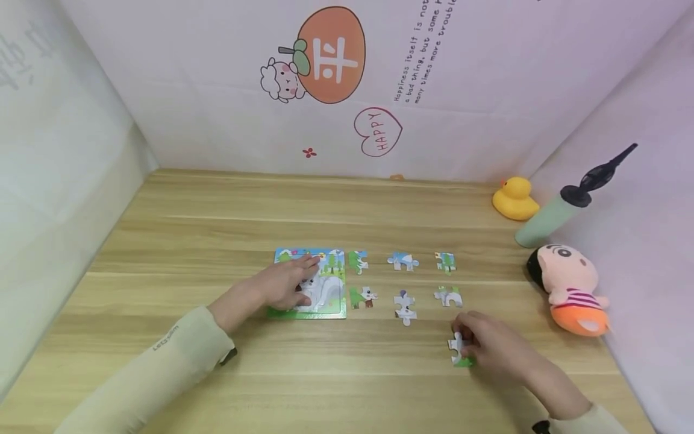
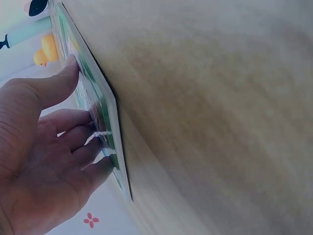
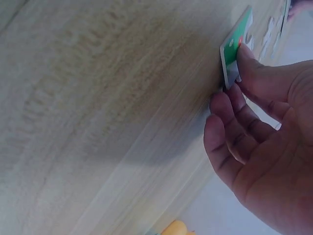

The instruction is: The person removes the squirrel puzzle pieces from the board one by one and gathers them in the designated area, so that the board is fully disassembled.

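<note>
Puzzle piece (image 1: 459, 349): pinched in my right hand (image 1: 496, 349), near desk's front edge; puzzle board (image 1: 311, 283) lies leftward, under my flat left hand (image 1: 284, 283).

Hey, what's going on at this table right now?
A person is working on a jigsaw. The left hand rests flat on the puzzle board, fingers straight. The right hand pinches a loose piece at the table's near right side, its edge on the wood. Six more pieces lie in two rows right of the board, untouched. A rubber duck, a bottle and a plush doll sit along the right wall.
</note>
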A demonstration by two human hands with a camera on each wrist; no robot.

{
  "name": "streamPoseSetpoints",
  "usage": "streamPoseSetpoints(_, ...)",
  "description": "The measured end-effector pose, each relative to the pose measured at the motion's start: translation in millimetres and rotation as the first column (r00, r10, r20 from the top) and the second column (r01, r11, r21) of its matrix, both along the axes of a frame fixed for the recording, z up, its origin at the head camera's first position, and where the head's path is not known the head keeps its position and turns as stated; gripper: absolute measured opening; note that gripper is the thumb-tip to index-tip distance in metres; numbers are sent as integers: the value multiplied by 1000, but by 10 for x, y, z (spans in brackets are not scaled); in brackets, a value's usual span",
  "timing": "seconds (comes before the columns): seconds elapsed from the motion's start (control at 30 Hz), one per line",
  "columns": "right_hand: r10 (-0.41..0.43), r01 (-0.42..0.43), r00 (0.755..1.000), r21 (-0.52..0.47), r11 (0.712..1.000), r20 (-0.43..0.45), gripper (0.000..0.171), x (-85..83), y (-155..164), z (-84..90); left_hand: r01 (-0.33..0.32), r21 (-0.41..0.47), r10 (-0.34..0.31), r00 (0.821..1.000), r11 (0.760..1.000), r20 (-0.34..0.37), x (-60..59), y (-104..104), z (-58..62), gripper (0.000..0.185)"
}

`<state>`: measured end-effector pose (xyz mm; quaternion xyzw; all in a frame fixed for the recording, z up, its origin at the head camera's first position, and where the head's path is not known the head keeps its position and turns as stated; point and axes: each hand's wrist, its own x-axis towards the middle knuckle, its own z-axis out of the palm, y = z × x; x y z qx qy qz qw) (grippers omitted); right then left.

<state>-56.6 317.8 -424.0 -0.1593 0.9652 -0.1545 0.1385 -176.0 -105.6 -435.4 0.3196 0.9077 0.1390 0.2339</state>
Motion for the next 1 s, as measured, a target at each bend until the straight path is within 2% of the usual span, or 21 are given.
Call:
streamPoseSetpoints(0.33,21,-12,998,165,986,-55,30,7,-88,-21,0,-9,0,1000,1000,9,10,-2,37,75)
streamPoseSetpoints(0.63,-17,19,1000,194,981,-12,29,44,-121,-38,22,-3,-22,1000,1000,-9,39,-8,-2,74)
streamPoseSetpoints(0.8,-11,20,999,212,977,-45,31,47,-128,-12,12,8,-12,1000,1000,-18,43,-1,7,74)
streamPoseSetpoints(1.0,-20,28,999,234,972,-37,31,37,-140,14,4,1,-4,1000,1000,-21,49,-6,39,74)
